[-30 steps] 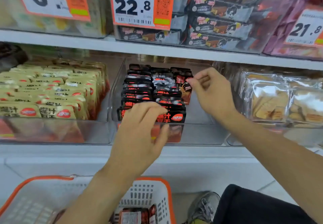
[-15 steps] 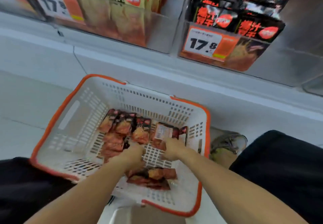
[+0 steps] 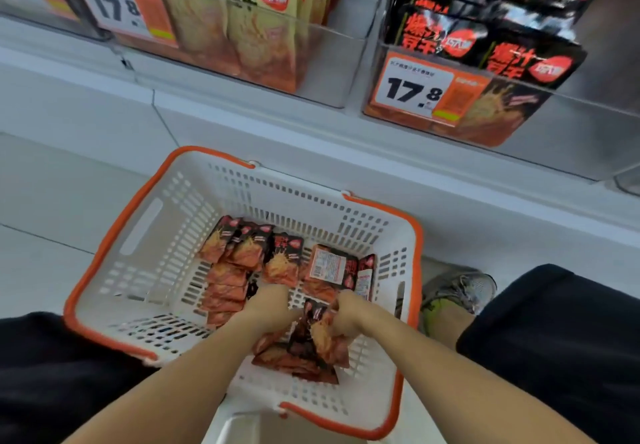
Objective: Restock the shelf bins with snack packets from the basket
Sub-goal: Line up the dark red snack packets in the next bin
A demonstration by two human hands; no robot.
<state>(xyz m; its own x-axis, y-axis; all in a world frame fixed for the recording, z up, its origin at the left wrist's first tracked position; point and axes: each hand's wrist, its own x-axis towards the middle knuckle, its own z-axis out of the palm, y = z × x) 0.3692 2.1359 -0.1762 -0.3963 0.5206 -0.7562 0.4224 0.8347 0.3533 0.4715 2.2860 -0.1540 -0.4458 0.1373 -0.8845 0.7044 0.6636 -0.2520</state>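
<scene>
Small black-and-orange snack packets, heaped loose in white slotted plastic basket with orange rim, on pale floor near the front of the scene. Left hand down among the packets at centre, fingers curled into the pile; what they hold, cannot tell. Right hand just beside, fingers curled round a bunch of packets. Farther off, clear shelf bins: yellow packets left, black packets right, white-and-orange price tag on the front.
</scene>
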